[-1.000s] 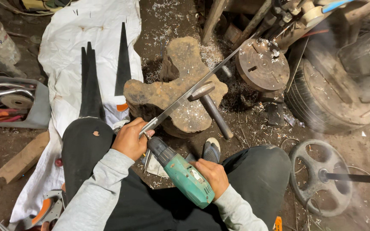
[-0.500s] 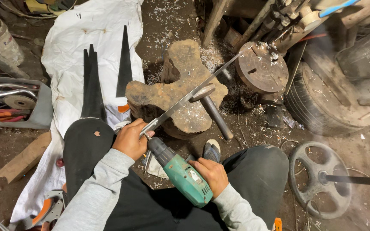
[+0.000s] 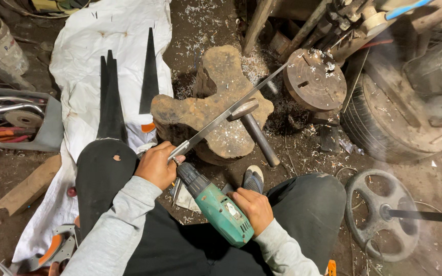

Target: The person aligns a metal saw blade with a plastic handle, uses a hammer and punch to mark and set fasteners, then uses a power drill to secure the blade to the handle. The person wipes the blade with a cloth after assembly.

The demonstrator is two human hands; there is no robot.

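Gripping a metal strip (image 3: pixel 231 115), left hand (image 3: pixel 155 164); right hand (image 3: pixel 251 208) holds green drill (image 3: pixel 216 204).

White sheet (image 3: pixel 103 46), black spikes (image 3: pixel 111 97), spoked wheel (image 3: pixel 379 214) (floor littered with shavings)

metal strip (image 3: pixel 231 111) tip swung slightly rightward, green drill (image 3: pixel 216 207) barely shifted, view nudged

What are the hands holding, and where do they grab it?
The left hand grips the near end of a long metal strip lying across the wooden block. The right hand holds the green drill by its handle.
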